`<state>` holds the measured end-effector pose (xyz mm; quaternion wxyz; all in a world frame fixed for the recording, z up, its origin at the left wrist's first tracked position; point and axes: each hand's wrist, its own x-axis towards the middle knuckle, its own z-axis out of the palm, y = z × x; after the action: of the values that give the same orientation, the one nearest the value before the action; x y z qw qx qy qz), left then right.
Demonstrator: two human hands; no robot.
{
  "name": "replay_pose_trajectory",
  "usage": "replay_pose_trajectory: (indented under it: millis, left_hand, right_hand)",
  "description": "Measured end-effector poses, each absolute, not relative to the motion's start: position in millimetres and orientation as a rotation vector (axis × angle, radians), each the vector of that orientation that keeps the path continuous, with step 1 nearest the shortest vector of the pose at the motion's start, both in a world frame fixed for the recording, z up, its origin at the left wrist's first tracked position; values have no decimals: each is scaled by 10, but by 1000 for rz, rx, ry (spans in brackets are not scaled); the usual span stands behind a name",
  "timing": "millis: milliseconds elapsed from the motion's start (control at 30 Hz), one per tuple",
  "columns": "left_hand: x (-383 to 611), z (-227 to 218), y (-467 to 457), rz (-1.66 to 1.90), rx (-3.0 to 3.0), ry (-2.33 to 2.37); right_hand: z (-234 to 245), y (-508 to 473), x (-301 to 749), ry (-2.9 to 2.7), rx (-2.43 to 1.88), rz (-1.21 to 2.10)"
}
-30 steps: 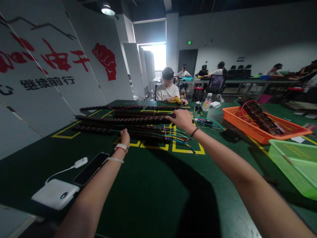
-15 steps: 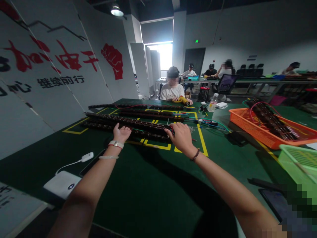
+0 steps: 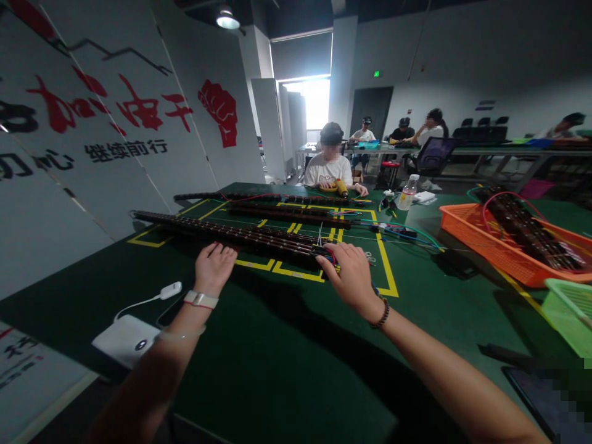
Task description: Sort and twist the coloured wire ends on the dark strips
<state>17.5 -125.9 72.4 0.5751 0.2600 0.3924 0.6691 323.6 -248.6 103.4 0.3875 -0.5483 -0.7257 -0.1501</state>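
A bundle of long dark strips [image 3: 259,236], dotted with light spots along its length, slants across the green table [image 3: 259,370]. My right hand [image 3: 351,271] is closed over its right end, the thumb on the near side and the other fingers over the top. Red and blue wires [image 3: 331,253] show beside that thumb. My left hand [image 3: 215,266] lies palm up at the bundle's near edge, fingers apart and slightly bent. Whether those fingertips bear the bundle's weight I cannot tell. Scissor handles [image 3: 370,259] show just past my right hand.
More dark strips [image 3: 296,216] with coloured wires lie behind. To the right stand an orange basket [image 3: 490,262] holding strips and a green basket [image 3: 571,308]. A white power bank [image 3: 121,340] lies at left, a bottle [image 3: 407,192] farther back. A person [image 3: 329,163] sits opposite.
The bundle has shifted left and nearer to me, its left end farther out. Both hands have moved closer to me, the right still on the end. The view has turned slightly left.
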Motion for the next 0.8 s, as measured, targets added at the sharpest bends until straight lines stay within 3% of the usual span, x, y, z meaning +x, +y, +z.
replay_pose_trajectory:
  millis: [333, 533, 800]
  left_hand:
    - [217, 354, -1581, 1429, 517, 931]
    - [260, 269, -1793, 1108, 344, 1083]
    - [864, 262, -2516, 537, 493, 653]
  right_hand:
    - [601, -2708, 3356, -1954, -1492, -221]
    - [189, -2725, 3489, -2006, -1643, -27]
    - [-124, -2717, 3642, -2079, -1591, 335]
